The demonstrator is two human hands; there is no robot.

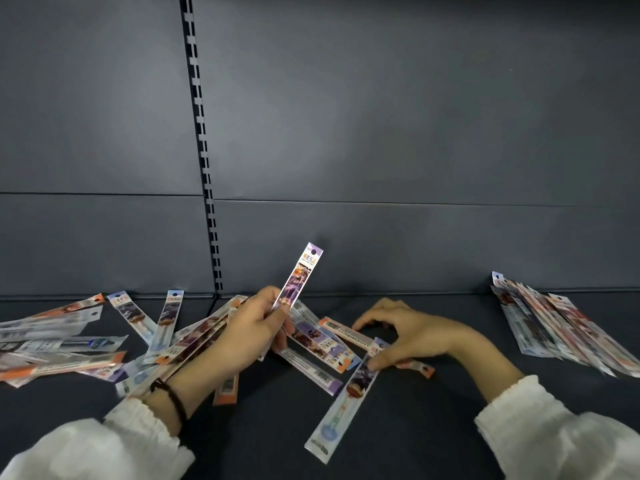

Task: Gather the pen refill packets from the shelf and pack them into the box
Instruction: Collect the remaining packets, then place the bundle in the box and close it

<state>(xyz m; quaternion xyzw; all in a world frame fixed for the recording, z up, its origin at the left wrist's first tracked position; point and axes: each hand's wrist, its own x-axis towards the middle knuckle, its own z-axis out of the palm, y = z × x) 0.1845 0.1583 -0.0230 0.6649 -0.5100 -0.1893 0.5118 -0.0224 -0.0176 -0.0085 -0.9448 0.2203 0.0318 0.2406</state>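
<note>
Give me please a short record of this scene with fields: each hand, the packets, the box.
left hand: holds one packet raised and tilted
right hand: fingertips press on a long packet lying on the shelf
loose packets: scattered at the left and centre
stacked packets: rough pile at the right
box: not visible

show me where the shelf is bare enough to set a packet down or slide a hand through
Bare shelf lies between the right hand and the right-hand stack of packets, and along the front edge between the two sleeves. The left side is crowded: scattered packets overlap from the left edge to the left hand, which holds a raised packet.
</note>
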